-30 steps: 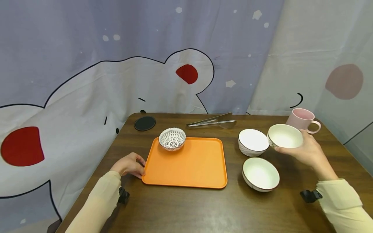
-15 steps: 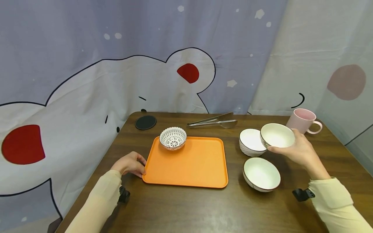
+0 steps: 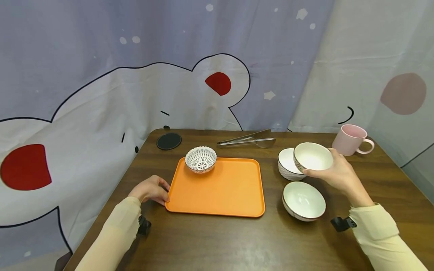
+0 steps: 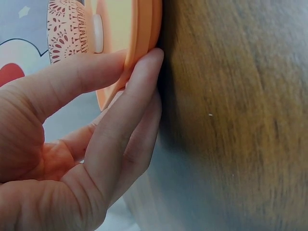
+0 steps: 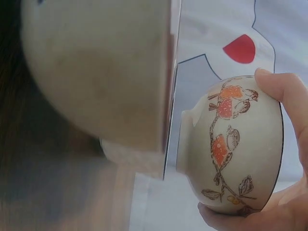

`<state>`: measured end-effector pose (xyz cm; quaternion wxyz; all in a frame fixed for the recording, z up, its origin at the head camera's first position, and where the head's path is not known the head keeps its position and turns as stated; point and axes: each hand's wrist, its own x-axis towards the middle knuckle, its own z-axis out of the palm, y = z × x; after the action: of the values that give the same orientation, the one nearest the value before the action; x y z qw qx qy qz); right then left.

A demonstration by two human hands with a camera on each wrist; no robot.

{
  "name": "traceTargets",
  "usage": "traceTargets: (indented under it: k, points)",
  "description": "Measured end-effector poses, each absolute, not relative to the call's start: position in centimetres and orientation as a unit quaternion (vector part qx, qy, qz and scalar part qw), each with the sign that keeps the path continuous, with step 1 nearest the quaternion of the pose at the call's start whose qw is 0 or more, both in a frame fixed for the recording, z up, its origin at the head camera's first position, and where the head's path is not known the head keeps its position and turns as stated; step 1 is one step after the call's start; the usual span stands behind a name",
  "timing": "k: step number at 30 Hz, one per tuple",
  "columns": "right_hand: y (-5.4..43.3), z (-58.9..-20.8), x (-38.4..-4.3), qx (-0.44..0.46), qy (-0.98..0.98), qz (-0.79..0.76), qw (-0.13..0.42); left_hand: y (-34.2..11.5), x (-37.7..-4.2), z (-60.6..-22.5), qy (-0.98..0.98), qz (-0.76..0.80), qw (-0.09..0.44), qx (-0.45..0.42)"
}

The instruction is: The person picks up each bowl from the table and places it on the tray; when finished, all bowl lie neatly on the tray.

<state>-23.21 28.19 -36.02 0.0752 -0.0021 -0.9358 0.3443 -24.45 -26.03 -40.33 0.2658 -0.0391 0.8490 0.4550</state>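
My left hand (image 3: 151, 190) grips the near left corner of the orange tray (image 3: 223, 188). In the left wrist view the thumb lies on the rim and the fingers (image 4: 118, 125) reach its underside. A small patterned bowl (image 3: 200, 160) sits at the tray's back left. My right hand (image 3: 333, 175) holds a cream bowl (image 3: 313, 156) by its side, raised and slightly tilted; the right wrist view shows birds and branches on its wall. It partly covers a white textured bowl (image 3: 288, 172). Another pale bowl (image 3: 303, 201) stands just in front.
Behind the right hand stands a pink mug (image 3: 349, 140). Metal tongs (image 3: 247, 140) lie at the back of the wooden table (image 3: 217, 244), and a black round coaster (image 3: 168, 141) is at its back left. A printed curtain (image 3: 271, 56) hangs behind the table.
My right hand has carried the cream bowl leftward, away from the mug, until it overlaps the white textured bowl in the head view. The left hand has stayed on the tray.
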Motion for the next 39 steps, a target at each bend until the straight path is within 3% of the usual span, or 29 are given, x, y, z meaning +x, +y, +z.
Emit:
traceTargets:
  k: [39]
  points:
    - [22.0, -35.4, -23.8, 0.021, -0.92, 0.39, 0.032, -26.1, -24.5, -40.5, 0.849, 0.456, 0.264, -0.04]
